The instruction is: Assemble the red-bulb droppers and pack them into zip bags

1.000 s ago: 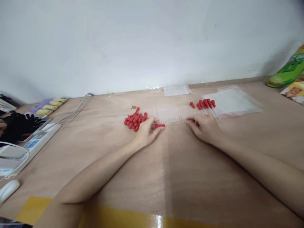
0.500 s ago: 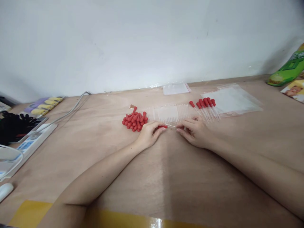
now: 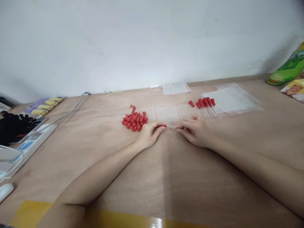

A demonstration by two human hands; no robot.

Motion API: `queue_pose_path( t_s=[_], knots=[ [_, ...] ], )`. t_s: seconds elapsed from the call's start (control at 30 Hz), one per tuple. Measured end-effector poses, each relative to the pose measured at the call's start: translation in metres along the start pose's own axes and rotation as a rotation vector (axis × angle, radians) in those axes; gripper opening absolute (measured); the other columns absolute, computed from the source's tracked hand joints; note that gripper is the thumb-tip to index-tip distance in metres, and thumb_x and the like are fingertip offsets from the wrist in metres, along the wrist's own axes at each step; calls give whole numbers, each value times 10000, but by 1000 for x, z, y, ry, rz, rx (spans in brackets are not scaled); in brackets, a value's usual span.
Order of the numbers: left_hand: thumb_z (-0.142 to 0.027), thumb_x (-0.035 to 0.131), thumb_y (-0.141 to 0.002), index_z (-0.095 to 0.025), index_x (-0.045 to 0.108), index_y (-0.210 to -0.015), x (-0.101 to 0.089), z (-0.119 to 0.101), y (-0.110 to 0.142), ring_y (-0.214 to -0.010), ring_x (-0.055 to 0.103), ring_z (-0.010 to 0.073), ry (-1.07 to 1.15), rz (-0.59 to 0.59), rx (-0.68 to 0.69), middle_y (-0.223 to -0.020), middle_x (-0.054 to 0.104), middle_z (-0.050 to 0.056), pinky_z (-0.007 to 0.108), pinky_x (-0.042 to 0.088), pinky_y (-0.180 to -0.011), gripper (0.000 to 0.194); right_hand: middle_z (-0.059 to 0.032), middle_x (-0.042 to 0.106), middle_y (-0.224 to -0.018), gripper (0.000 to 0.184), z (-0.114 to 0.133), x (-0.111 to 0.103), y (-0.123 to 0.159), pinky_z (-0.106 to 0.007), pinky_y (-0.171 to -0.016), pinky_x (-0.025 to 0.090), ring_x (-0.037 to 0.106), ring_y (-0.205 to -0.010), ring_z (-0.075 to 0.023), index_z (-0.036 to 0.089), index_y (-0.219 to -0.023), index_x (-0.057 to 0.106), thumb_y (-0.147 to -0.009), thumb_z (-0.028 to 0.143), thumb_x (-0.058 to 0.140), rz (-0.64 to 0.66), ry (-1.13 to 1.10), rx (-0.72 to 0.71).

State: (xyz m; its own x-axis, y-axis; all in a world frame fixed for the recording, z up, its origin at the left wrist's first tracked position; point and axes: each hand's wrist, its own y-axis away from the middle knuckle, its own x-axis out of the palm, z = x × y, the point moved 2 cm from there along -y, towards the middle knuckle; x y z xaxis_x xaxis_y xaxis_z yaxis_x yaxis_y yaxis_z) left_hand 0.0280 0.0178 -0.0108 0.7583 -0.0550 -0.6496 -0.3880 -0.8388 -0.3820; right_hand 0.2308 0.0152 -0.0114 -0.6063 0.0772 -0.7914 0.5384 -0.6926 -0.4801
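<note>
My left hand [image 3: 151, 133] is closed on a red rubber dropper bulb [image 3: 164, 126], mostly hidden by the fingers. From its open end a clear glass tube [image 3: 171, 126] runs across to my right hand [image 3: 193, 131], which pinches the tube's other end. Left of my left hand lies a heap of red bulbs [image 3: 134, 121]. Behind both hands a row of clear glass tubes [image 3: 182, 111] rests on the table. Just beyond my right hand several droppers [image 3: 206, 106], red bulbs fitted on glass tubes, lie side by side.
Clear plastic bags [image 3: 237, 99] lie at the right, a smaller bag [image 3: 175, 89] by the wall. A green bottle [image 3: 286, 69] is at far right. On the left are a power strip [image 3: 30, 144], a grey cable [image 3: 77, 106], black gloves [image 3: 16, 126] and a white mouse [image 3: 5, 191].
My right hand has moved left with the glass tube, bringing its end to the red bulb in my left hand. Over the last half second the hands have barely moved.
</note>
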Motion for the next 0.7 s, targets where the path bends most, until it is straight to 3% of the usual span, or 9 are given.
queue_pose_path(
  t_s=[0.37,0.7],
  knots=[
    [-231,484,-851,-175,632,-880,0,-7,1,-772,616,145,9,143,97,-839,668,36,259,481,-710,161,2,649,-803,209,-10,-2,-3,-342,-775,225,524,-663,-113,243,-848,634,-861,305,434,132,-29,-23],
    [-261,495,-847,-168,636,-876,1,-7,3,-720,607,134,-63,155,152,-803,665,37,245,472,-672,172,-12,652,-783,240,-2,-5,-2,-350,-750,227,521,-642,-123,239,-828,642,-858,286,408,90,97,-50]
  ],
)
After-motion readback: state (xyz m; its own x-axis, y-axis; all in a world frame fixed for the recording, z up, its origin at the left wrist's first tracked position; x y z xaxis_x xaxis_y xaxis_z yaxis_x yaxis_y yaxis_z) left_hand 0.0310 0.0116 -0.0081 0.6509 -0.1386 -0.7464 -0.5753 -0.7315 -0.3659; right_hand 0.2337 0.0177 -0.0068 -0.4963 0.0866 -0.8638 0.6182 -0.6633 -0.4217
